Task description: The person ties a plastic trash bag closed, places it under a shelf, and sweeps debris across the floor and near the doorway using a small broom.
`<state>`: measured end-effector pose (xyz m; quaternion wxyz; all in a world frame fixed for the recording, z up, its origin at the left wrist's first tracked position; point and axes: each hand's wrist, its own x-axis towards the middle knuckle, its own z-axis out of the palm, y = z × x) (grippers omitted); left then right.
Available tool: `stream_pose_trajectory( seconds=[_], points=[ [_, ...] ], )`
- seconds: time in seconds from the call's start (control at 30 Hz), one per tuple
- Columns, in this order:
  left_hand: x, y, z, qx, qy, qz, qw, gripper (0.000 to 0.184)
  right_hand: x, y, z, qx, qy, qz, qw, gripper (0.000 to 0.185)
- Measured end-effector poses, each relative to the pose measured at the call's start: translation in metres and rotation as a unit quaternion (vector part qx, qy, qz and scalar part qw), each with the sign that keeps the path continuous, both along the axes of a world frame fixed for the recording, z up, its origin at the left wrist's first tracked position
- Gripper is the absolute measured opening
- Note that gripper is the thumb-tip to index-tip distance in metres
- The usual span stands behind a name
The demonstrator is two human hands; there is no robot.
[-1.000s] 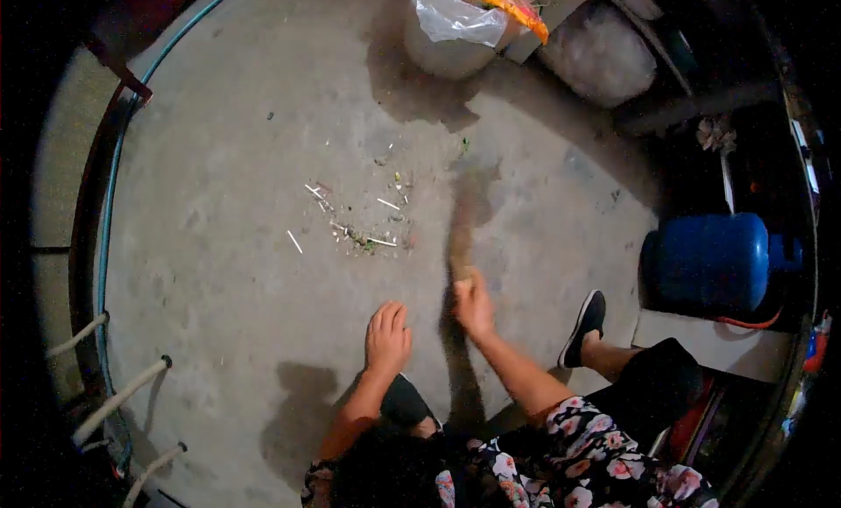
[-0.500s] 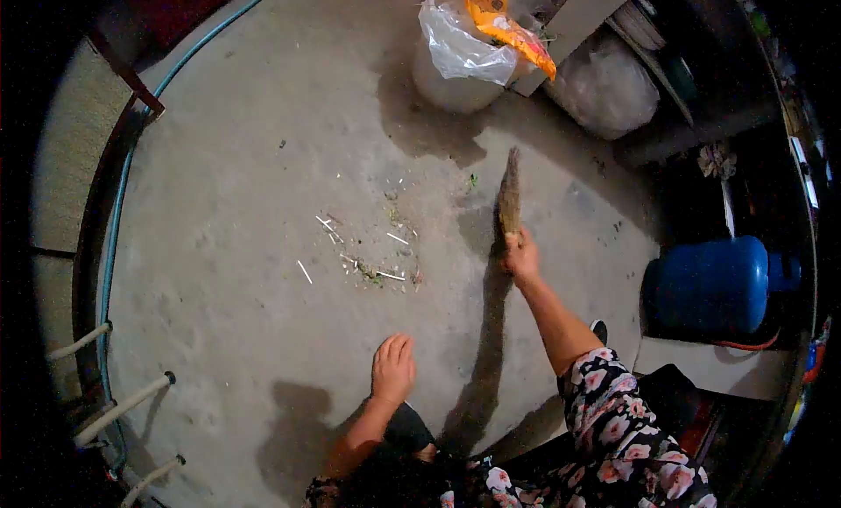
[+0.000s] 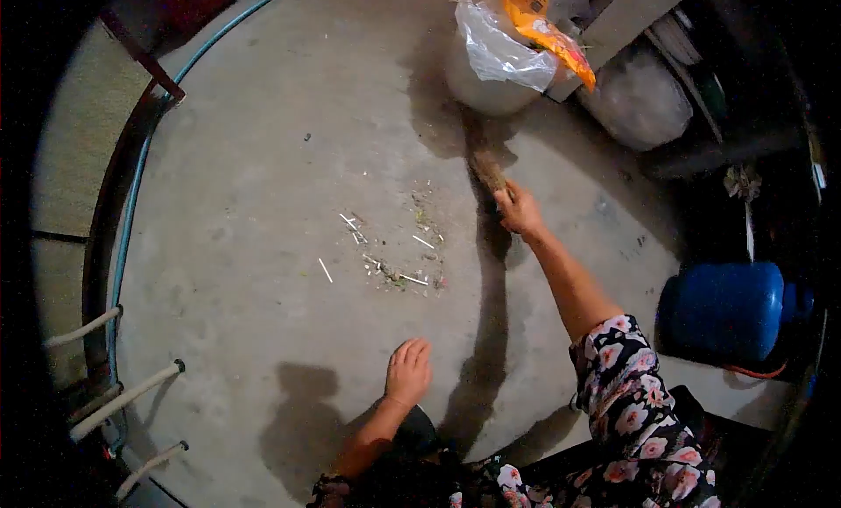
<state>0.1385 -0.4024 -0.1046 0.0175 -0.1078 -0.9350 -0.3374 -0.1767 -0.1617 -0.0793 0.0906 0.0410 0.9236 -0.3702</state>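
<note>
My right hand [image 3: 519,208] is closed round the handle end of a short straw hand broom [image 3: 484,165]. The broom's bristles point up and away, towards the foot of the white bin [image 3: 491,79]. My left hand [image 3: 409,372] rests over my knee with nothing in it, its fingers lying side by side and slightly bent. Between the hands and farther out, a loose patch of litter [image 3: 394,271] lies on the concrete floor [image 3: 236,271]. White sticks [image 3: 326,270], dirt and small green scraps make up this litter.
A clear plastic bag lines the bin, with an orange wrapper [image 3: 552,39] on top. At right lie a blue gas cylinder [image 3: 723,311] and a stuffed plastic bag [image 3: 644,101]. A blue hose [image 3: 140,166] runs along the left, near pale furniture legs [image 3: 131,398].
My right hand has moved the broom farther out and tilted it to the left, near the bin. The view has shifted a little; my left hand stays at the knee.
</note>
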Motion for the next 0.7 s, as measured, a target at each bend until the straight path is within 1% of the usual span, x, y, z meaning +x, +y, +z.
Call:
stream_pose_trajectory(
  seconds=[0.03, 0.07, 0.1, 0.13, 0.2, 0.23, 0.3, 0.33, 0.4, 0.43, 0.47, 0.5, 0.57, 0.6, 0.63, 0.67, 0.7],
  points=[
    [-0.001, 0.0, 0.002, 0.013, -0.004, 0.0, 1.0, 0.039, -0.005, -0.004, -0.006, 0.045, 0.028, 0.049, 0.997, 0.043],
    [-0.002, 0.001, 0.004, 0.014, -0.004, 0.001, 1.0, 0.039, 0.001, -0.019, 0.002, 0.099, 0.056, 0.108, 0.988, 0.043],
    [-0.002, 0.001, 0.006, 0.013, -0.007, 0.0, 1.0, 0.039, 0.013, -0.031, 0.011, 0.036, 0.026, 0.128, 0.991, 0.042],
    [-0.002, 0.001, 0.007, 0.013, -0.011, -0.002, 1.0, 0.04, 0.024, -0.04, 0.022, 0.05, -0.001, 0.164, 0.985, 0.044],
    [-0.002, 0.0, 0.007, 0.019, -0.01, -0.002, 1.0, 0.04, 0.053, -0.046, 0.031, -0.009, 0.015, 0.211, 0.977, 0.045],
    [-0.002, 0.0, 0.007, 0.023, -0.009, -0.002, 1.0, 0.04, 0.07, -0.046, 0.038, -0.008, 0.016, 0.213, 0.977, 0.045],
    [-0.001, -0.001, 0.008, 0.03, -0.009, 0.0, 1.0, 0.04, 0.104, -0.037, 0.051, -0.067, -0.001, 0.153, 0.986, 0.045],
    [0.001, -0.002, 0.009, 0.036, -0.009, -0.001, 0.999, 0.04, 0.119, -0.025, 0.043, -0.067, -0.003, 0.156, 0.986, 0.045],
    [0.001, -0.002, 0.008, 0.035, -0.006, -0.001, 0.999, 0.04, 0.141, 0.001, 0.015, -0.108, 0.099, 0.048, 0.988, 0.045],
    [0.001, -0.002, 0.008, 0.032, -0.002, -0.004, 0.999, 0.04, 0.15, 0.003, 0.014, -0.108, 0.099, 0.049, 0.988, 0.045],
    [0.001, -0.001, 0.008, 0.032, -0.002, -0.004, 0.999, 0.04, 0.158, 0.006, 0.014, -0.107, 0.007, -0.04, 0.993, 0.045],
    [0.001, 0.0, 0.008, 0.03, -0.002, -0.001, 1.0, 0.04, 0.165, 0.008, 0.014, -0.105, -0.084, -0.129, 0.982, 0.045],
    [0.001, 0.001, 0.006, 0.026, 0.003, 0.002, 1.0, 0.039, 0.179, -0.028, 0.006, -0.094, -0.06, -0.126, 0.986, 0.044],
    [0.003, 0.0, 0.003, 0.032, -0.008, -0.005, 0.999, 0.043, 0.183, -0.052, 0.002, -0.082, -0.038, -0.12, 0.989, 0.043],
    [0.004, -0.002, 0.002, 0.038, -0.02, -0.011, 0.999, 0.048, 0.182, -0.069, -0.003, -0.106, -0.054, -0.096, 0.988, 0.043],
    [0.004, -0.003, 0.003, 0.036, -0.018, -0.01, 0.999, 0.048, 0.181, -0.084, -0.006, -0.129, -0.07, -0.072, 0.987, 0.044],
    [0.004, -0.002, 0.004, 0.037, -0.018, -0.012, 0.999, 0.047, 0.18, -0.096, -0.008, -0.156, -0.063, -0.052, 0.984, 0.044]
  ],
)
